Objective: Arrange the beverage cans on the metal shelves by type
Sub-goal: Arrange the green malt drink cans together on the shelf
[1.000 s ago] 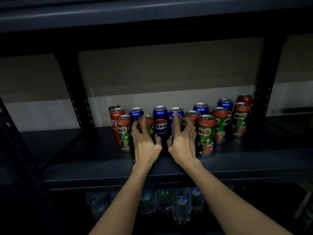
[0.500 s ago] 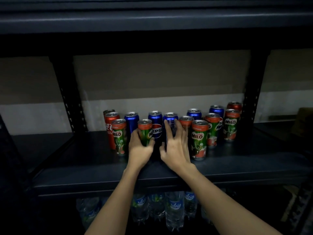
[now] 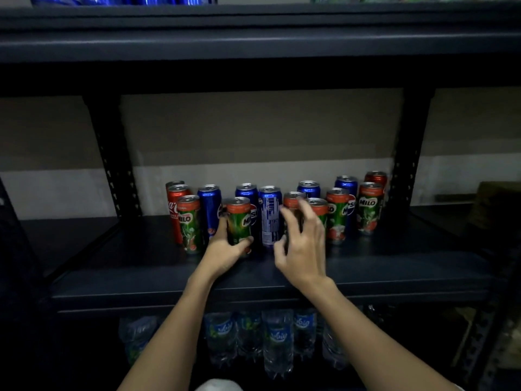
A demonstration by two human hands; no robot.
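A dark metal shelf (image 3: 141,249) stands before a pale wall, lit dimly. Mixed on it stand Milo cans (image 3: 370,207), Pepsi cans (image 3: 209,210) and Coca-Cola cans (image 3: 176,213). The left hand (image 3: 225,249) grips a front Milo can (image 3: 239,221); the right hand (image 3: 303,244) curls loosely around another can behind it, grip unclear. Water bottles (image 3: 277,340) stand on the tier below

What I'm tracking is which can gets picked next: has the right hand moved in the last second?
Yes. The right hand shifted right, off the blue can its fingers lay over, toward the Milo can right of it.
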